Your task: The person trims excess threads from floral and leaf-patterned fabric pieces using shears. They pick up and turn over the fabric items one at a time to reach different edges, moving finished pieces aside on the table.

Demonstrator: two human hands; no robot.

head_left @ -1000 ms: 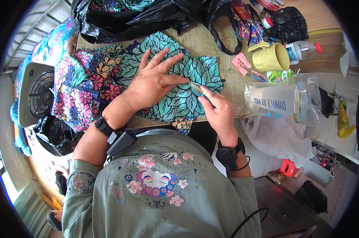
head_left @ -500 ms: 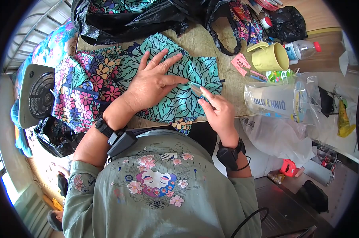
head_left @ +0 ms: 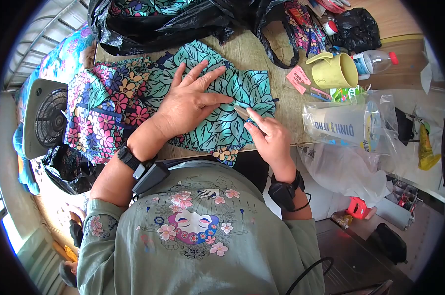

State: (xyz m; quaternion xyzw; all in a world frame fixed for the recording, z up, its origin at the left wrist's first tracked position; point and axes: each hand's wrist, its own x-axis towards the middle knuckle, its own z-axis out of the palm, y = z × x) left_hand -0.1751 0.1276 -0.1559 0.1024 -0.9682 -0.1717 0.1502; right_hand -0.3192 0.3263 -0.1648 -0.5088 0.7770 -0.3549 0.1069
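My left hand [head_left: 188, 103] lies with its fingers spread on the teal leaf-patterned cloth [head_left: 237, 93], its thumb pointing at a small tool [head_left: 242, 112]. That tool, slim and pale, looks like small snips; my right hand [head_left: 271, 140] pinches it between thumb and fingers, with its tip on the cloth near my left thumb. Pink and navy floral cloth [head_left: 102, 115] is bunched to the left of the teal piece. A corner of floral cloth [head_left: 226, 154] sticks out under the teal cloth at the table's front edge.
Black plastic bags [head_left: 173, 34] lie along the back of the wooden table [head_left: 281, 93]. On the right are a yellow mug [head_left: 335, 71], a plastic bottle [head_left: 375, 62], pink-handled scissors [head_left: 317, 92] and a clear plastic bag [head_left: 350, 123]. A fan [head_left: 50, 118] stands left.
The small tool in my right hand has tilted slightly and my right fingers have shifted a little. My left hand has stayed in place on the cloth.
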